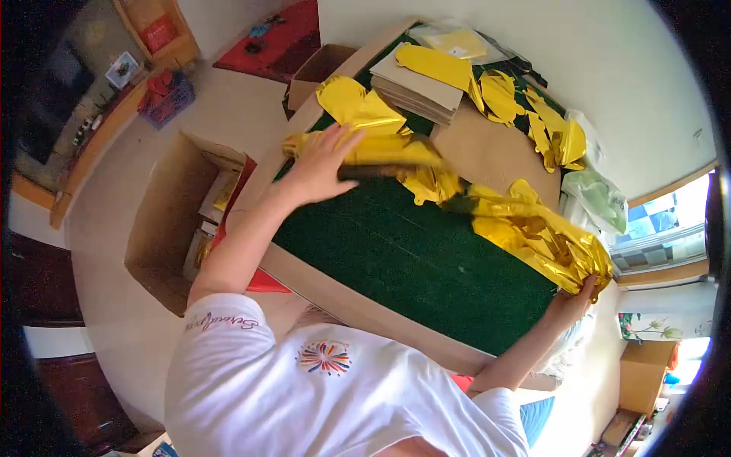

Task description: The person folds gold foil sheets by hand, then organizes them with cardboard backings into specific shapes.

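Note:
A long run of shiny gold foil balloons [525, 221], uninflated and crumpled, stretches across the dark green table top [396, 244]. At its right end my right hand [576, 299] is closed on the bunched foil near the table's edge. My left hand [320, 169] has its fingers spread over the left stretch of foil, overlapping it in this view. Just beyond that hand lies a flatter gold foil piece [358, 107]. The foil between my hands is partly blurred.
A stack of cardboard sheets [419, 87] stands at the back, with more gold foil [499, 95] beside it. Clear plastic bags [598, 199] line the wall side. On the floor at left are an open cardboard box [164, 228] and a purple basket [166, 99].

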{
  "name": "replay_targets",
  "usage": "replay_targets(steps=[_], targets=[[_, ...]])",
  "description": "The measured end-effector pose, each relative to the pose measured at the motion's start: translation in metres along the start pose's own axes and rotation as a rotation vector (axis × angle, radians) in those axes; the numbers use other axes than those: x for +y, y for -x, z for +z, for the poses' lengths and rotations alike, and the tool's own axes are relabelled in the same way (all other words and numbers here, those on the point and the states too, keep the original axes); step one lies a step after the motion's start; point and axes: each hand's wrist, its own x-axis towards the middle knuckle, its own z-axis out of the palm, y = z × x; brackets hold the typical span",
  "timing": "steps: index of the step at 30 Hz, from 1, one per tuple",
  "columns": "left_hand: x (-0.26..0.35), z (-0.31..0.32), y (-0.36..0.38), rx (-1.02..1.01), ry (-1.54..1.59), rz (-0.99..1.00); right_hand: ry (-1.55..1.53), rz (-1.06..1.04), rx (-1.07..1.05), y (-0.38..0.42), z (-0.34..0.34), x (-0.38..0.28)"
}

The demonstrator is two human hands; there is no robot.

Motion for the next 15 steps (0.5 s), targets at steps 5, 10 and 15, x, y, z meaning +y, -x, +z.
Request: replay_targets(steps=[5, 10, 15], targets=[[-0.024, -0.01, 0.017, -0.229, -0.208, -0.115, 0.016, 0.02, -0.066, -0.006, -0.006, 0.007], [-0.066, -0.014, -0.037, 0.035, -0.511, 0.102, 0.036, -0.063, -0.027, -0.011, -0.004, 0.01], [-0.014, 0.0, -0.115, 0.409, -0.266, 0.295, 0.048, -0.021, -0.026, -0.013, -0.008, 0.009]])
